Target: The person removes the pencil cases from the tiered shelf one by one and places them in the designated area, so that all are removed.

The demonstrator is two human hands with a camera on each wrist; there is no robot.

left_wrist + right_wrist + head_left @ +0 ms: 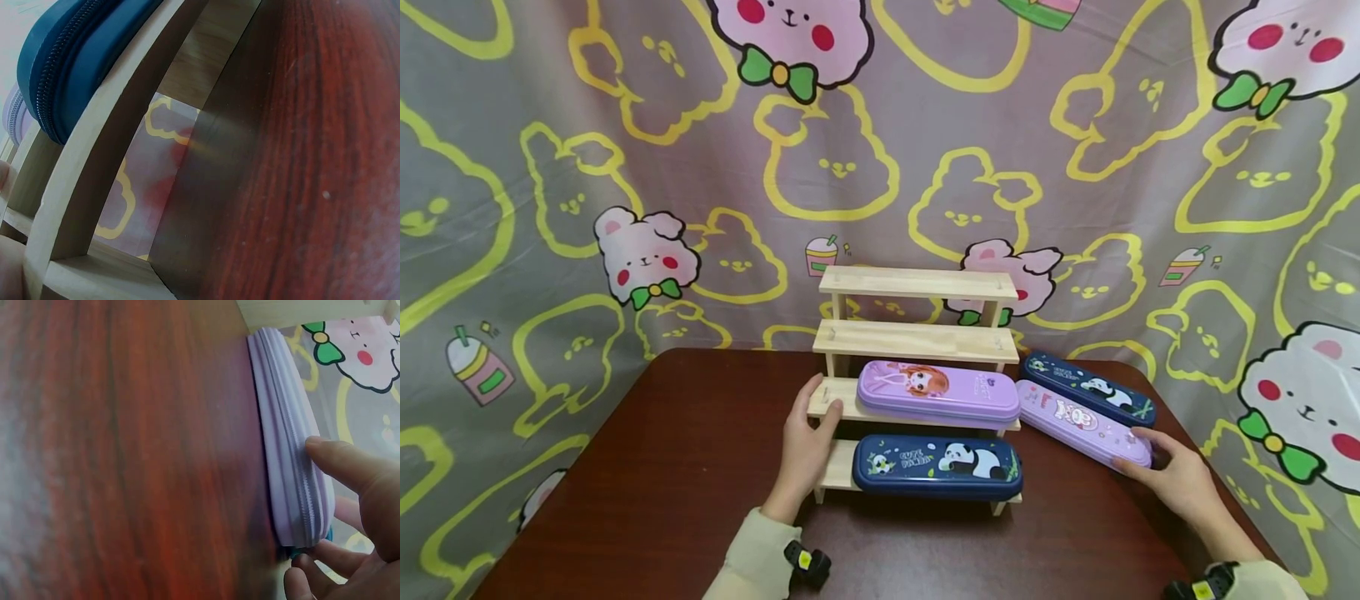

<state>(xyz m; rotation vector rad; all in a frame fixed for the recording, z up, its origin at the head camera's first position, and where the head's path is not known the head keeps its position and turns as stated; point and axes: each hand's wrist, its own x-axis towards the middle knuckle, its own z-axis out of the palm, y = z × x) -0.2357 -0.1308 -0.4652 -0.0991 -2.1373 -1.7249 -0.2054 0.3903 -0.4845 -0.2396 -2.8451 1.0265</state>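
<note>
My left hand [806, 443] grips the left side of a stepped wooden rack [917, 337], thumb and fingers at the second step from the bottom. On that step lies a purple pencil case [951, 395] with a red-haired girl on its lid. The lowest step bears a navy panda pencil case [891, 479]. To the right, my right hand [1183, 482] holds the near end of a lilac pencil case [1037, 404] with a bunny picture, thumb on its zipped side [294, 444]. Behind it is another navy panda pencil case [1067, 379].
The rack's upper two steps show bare wood. It stands on a dark red-brown table [700, 467], whose back edge meets a patterned cloth backdrop [865, 183]. A zipped case end [75, 69] shows above the lowest step in the left wrist view.
</note>
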